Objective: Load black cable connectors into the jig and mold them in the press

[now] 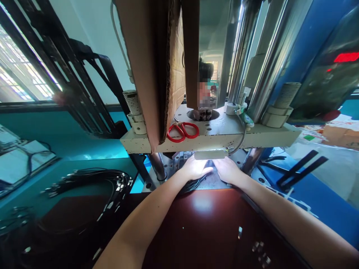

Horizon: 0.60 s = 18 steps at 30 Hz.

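Note:
Both my hands reach under the crosspiece of a press machine (213, 140). My left hand (195, 169) is over a coil of black cable (192, 185) on the metal bed, its thumb pointing right. My right hand (226, 171) lies close beside it, angled inward. A light bar (211, 154) on the front of the crosspiece covers most of the fingers of both hands. Whether they grip anything is hidden. The metal bed (217, 183) is brightly lit between the hands.
Red-handled scissors (183, 132) lie on the crosspiece beside a cardboard sheet (175, 67). Bundled black cables (117, 181) with metal ends are at left. Small metal pieces (260, 252) lie on the brown tabletop (196, 231). Steel columns (269, 63) stand at right.

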Motion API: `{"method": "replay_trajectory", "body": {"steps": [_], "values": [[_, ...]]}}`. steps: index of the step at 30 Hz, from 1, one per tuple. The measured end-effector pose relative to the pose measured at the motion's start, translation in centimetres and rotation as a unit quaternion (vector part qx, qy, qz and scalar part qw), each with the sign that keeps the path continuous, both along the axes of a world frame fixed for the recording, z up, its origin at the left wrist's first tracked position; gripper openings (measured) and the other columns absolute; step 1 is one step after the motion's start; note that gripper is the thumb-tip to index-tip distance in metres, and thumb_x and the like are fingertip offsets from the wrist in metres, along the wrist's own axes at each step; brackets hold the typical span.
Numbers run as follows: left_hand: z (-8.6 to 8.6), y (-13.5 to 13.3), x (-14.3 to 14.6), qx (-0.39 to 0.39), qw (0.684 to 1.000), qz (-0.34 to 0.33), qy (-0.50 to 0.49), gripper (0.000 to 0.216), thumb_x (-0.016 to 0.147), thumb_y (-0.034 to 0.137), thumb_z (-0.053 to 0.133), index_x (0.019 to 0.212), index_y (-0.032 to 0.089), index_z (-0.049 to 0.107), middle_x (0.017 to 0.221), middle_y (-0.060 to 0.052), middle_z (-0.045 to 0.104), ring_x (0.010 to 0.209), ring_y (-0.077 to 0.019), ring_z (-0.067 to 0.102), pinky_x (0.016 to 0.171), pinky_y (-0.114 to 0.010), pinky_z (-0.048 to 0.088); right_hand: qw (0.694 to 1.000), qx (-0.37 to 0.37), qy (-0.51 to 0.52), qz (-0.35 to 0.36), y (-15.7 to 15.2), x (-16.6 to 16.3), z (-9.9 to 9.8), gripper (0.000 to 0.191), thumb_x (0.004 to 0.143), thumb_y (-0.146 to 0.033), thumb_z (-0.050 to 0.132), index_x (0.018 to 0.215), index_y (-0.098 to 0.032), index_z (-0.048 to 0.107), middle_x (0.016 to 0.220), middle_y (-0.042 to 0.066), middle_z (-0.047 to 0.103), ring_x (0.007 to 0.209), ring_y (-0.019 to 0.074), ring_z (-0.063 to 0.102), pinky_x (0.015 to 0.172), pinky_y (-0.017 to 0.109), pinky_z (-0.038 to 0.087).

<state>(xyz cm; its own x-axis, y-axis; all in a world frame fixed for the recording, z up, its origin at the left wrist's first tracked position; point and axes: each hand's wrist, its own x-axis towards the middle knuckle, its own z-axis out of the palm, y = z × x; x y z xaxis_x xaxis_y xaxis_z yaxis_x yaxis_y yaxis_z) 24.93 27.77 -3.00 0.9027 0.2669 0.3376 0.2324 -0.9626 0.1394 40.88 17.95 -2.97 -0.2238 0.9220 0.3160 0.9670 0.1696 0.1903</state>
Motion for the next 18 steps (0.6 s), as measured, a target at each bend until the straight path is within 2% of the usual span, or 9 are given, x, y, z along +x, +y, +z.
{"method": "replay_trajectory", "body": {"steps": [5,13,16,18], "values": [[-0.2,-0.2,0.5,0.011,0.999,0.022,-0.032,0.057,0.086,0.058,0.036,0.125,0.019,0.048,0.113,-0.009,0.063,0.109,-0.0242,0.056,0.103,-0.043,0.035,1.000,-0.027,0.006,-0.006,0.6,-0.2,1.4,0.031,0.077,-0.011,0.051,0.106,-0.008,0.060,0.105,0.017,0.064,0.100,0.0262,0.057,0.090,0.035,0.040],[0.4,-0.7,0.5,0.041,0.998,0.030,-0.025,0.061,0.083,0.054,0.048,0.133,0.021,0.040,0.124,-0.009,0.057,0.114,-0.0245,0.052,0.107,-0.044,0.029,0.997,0.024,0.055,-0.053,0.1,1.7,-1.2,0.025,0.077,-0.010,0.042,0.091,-0.009,0.062,0.096,0.015,0.064,0.100,0.0260,0.054,0.087,0.036,0.038],[0.6,-0.4,0.9,0.042,0.998,0.034,-0.035,0.061,0.081,0.054,0.050,0.132,0.022,0.042,0.128,-0.009,0.054,0.116,-0.0256,0.049,0.107,-0.046,0.029,0.997,0.016,0.052,-0.059,0.4,1.7,-1.1,0.029,0.075,-0.010,0.042,0.095,-0.009,0.062,0.099,0.016,0.064,0.104,0.0269,0.052,0.087,0.037,0.037],[0.6,0.0,1.4,0.046,0.998,0.011,-0.031,0.061,0.080,0.056,0.050,0.130,0.022,0.043,0.128,-0.009,0.054,0.117,-0.0260,0.048,0.106,-0.046,0.030,0.997,0.007,0.051,-0.056,0.7,1.6,-0.7,0.032,0.073,-0.009,0.043,0.098,-0.008,0.062,0.103,0.017,0.064,0.108,0.0270,0.051,0.088,0.036,0.036]]}}
